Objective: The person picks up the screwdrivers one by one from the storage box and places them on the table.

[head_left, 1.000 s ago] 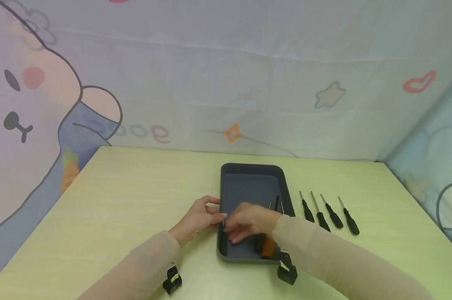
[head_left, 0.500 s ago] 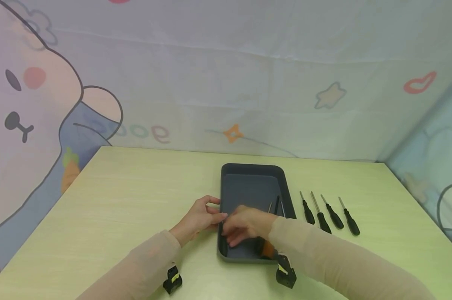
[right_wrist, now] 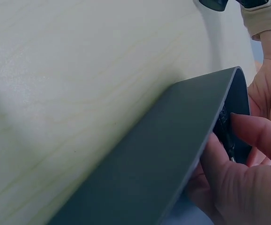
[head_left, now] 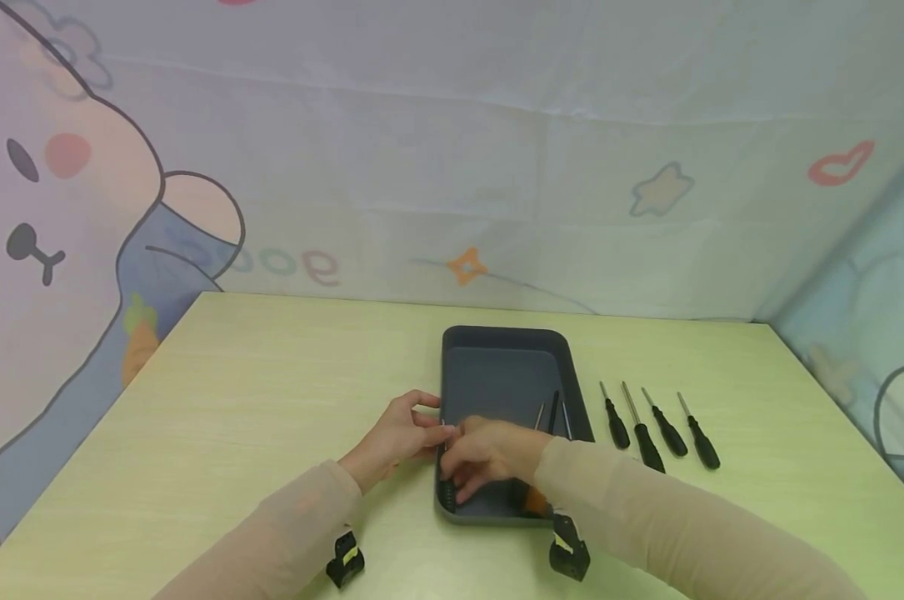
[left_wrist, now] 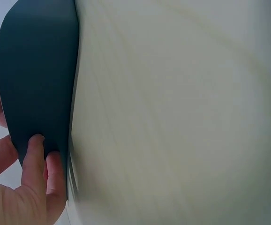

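Observation:
A dark grey tray (head_left: 496, 367) stands on the table. My left hand (head_left: 399, 432) holds its left wall, thumb over the rim; in the left wrist view the fingers (left_wrist: 34, 159) press the outside of the wall. My right hand (head_left: 492, 454) is inside the tray along that wall. There it pinches a black-handled screwdriver (right_wrist: 224, 129) between thumb and fingers, as the right wrist view shows. The screwdriver's ridged handle end shows below my fingers in the head view; the right hand covers much of the rest.
Several tools lie at the tray's right side, including a black rod (head_left: 554, 410) and an orange handle (head_left: 536, 502), partly hidden by my right arm. Right of the tray, several black-handled screwdrivers lie in a row, the outermost screwdriver (head_left: 702, 443) farthest right. A printed cloth (head_left: 534, 167) hangs behind.
My right hand has shifted slightly left and down toward the tray's left wall, its fingers closing around the screwdriver there. The left hand and tray have stayed in place.

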`<state>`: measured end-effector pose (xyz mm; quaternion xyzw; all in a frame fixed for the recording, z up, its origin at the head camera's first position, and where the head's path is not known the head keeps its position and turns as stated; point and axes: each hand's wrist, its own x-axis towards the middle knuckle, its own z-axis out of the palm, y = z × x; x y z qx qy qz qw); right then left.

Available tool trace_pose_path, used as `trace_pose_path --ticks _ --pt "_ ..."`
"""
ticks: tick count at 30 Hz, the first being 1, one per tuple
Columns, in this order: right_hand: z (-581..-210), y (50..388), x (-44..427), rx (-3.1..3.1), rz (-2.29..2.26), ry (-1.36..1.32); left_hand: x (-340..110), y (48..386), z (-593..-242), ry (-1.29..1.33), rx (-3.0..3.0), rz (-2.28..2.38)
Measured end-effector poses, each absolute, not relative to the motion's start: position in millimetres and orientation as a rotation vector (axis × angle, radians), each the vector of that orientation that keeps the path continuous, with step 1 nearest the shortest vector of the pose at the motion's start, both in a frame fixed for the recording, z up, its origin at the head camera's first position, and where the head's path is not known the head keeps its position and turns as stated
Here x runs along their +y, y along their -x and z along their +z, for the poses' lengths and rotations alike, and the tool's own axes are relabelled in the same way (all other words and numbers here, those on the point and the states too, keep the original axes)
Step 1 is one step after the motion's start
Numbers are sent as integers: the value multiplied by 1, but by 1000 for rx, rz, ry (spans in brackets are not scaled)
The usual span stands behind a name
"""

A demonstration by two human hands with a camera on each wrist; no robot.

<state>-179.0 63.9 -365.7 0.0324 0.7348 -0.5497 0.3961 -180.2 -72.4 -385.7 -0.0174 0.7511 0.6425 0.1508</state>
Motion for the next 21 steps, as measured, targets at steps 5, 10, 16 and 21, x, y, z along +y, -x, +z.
trace_pose_path --ticks 5,10,16,21 --pt "-367 178 64 1843 -1404 -76 -73 180 -386 50 2151 1852" --pt "-367 176 64 1823 -1422 -84 -73 179 -386 50 2156 1850" --pt "-367 175 68 1820 -1446 -77 -72 176 -384 50 2158 1844" --pt "-367 177 73 1843 -1447 -71 -72 177 -383 53 2155 1841"
